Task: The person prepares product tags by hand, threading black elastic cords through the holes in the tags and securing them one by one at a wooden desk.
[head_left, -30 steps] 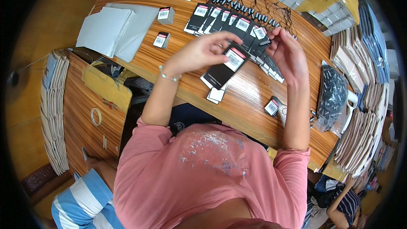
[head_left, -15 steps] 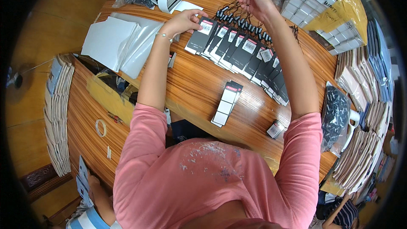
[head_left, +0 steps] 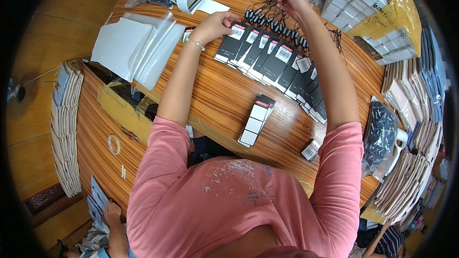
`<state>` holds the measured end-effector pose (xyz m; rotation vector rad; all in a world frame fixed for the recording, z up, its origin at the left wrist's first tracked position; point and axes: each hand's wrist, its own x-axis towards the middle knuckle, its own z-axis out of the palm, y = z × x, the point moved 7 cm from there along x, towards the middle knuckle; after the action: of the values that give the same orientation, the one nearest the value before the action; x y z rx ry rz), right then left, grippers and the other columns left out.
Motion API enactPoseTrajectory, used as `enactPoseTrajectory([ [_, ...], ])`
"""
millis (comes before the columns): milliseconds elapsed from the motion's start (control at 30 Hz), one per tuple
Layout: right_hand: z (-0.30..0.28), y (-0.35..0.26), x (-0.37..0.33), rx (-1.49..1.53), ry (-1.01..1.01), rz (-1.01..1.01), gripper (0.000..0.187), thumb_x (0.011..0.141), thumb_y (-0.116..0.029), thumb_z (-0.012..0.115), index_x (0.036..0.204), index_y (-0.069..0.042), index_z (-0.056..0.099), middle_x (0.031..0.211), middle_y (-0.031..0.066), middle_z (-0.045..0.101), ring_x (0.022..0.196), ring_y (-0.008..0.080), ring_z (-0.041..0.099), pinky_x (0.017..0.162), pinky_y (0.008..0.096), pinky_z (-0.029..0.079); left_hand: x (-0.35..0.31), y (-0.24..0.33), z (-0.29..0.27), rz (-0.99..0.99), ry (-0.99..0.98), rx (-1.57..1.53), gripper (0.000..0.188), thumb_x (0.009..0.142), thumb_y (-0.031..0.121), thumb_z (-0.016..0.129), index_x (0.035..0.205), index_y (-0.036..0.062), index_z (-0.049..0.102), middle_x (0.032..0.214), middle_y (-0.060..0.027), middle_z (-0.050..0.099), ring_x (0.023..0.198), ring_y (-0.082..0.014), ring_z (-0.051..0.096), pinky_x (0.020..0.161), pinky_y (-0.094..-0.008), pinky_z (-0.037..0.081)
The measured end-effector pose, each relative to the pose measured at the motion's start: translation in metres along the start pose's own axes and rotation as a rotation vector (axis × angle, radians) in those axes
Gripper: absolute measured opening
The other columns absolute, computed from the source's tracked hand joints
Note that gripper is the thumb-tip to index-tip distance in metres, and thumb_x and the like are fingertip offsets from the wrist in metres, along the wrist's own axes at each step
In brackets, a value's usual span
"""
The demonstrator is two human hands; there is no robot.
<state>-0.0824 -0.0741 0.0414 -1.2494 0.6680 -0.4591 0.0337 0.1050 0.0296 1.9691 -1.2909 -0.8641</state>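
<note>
Black hang tags (head_left: 278,63) lie on the table (head_left: 205,102) in an overlapping fan, cord ends away from the person, right end running down beside the right forearm. Each visible label: red band over white barcode sticker; finer print too small to read. Left hand (head_left: 215,25): fingertips on top of the leftmost tag, narrow gap; can't tell if gripping or just resting. Right hand (head_left: 292,5): fingers curled narrow at the black cords (head_left: 268,10); can't confirm a hold. Nearer the front edge: narrow tag stack (head_left: 256,123), red strip, white panels. Small barcoded stack (head_left: 311,150) near the right sleeve. Wood shows between fan and front edge. Sides: white sheets (head_left: 122,48) left, bagged dark parts (head_left: 381,131) right. Yellow wrap (head_left: 404,16), far right, carries dark handwriting.
</note>
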Motion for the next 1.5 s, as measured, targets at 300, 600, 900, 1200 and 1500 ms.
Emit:
enactPoseTrajectory([
  [300,0.002,0.004,0.009,-0.032,0.029,0.016,0.026,0.089,-0.022,0.042,0.086,-0.01,0.065,0.062,-0.0065,0.041,0.056,0.0057,0.038,0.053,0.0211,0.036,-0.027,0.01,0.008,0.01,0.213,0.193,0.051,0.081,0.023,0.058,0.122,-0.0017,0.042,0.114,-0.0224,0.052,0.103,-0.0296,0.054,0.085,-0.0338,0.043],
  [600,0.007,0.018,0.027,-0.067,0.034,0.041,0.021,0.087,-0.02,0.046,0.081,-0.01,0.062,0.059,-0.0056,0.041,0.05,0.0064,0.038,0.043,0.0227,0.032,-0.045,0.024,0.024,0.024,0.262,0.197,0.05,0.084,0.023,0.051,0.124,-0.005,0.038,0.116,-0.0264,0.05,0.109,-0.0344,0.049,0.091,-0.0344,0.038],
  [900,-0.004,0.012,0.022,-0.074,0.146,0.015,0.041,0.084,-0.019,0.054,0.119,0.0,0.043,0.092,0.0079,0.056,0.064,0.0115,0.055,0.047,0.0229,0.04,-0.054,0.019,0.026,0.026,0.301,0.161,0.062,0.084,0.024,0.053,0.133,-0.0004,0.024,0.139,-0.0234,0.021,0.13,-0.0331,0.02,0.105,-0.0346,0.02],
  [1200,-0.07,-0.055,-0.189,-0.268,0.026,-0.111,0.034,0.09,-0.024,0.046,0.121,-0.01,0.048,0.098,0.0016,0.059,0.085,0.0082,0.054,0.073,0.0226,0.041,-0.122,0.087,0.011,0.454,0.466,-0.075,0.058,0.083,0.005,0.054,0.133,0.0017,0.025,0.137,-0.0146,0.028,0.128,-0.0264,0.026,0.105,-0.0357,0.021],
  [1500,-0.142,-0.01,-0.481,-0.56,0.689,-0.055,0.033,0.088,-0.021,0.049,0.114,0.0,0.053,0.105,0.0084,0.057,0.095,0.0156,0.054,0.085,0.0274,0.041,-0.17,0.034,0.013,0.43,0.416,-0.094,0.045,0.076,-0.005,0.048,0.12,0.0057,0.044,0.123,-0.013,0.044,0.116,-0.0254,0.041,0.097,-0.0352,0.033],
])
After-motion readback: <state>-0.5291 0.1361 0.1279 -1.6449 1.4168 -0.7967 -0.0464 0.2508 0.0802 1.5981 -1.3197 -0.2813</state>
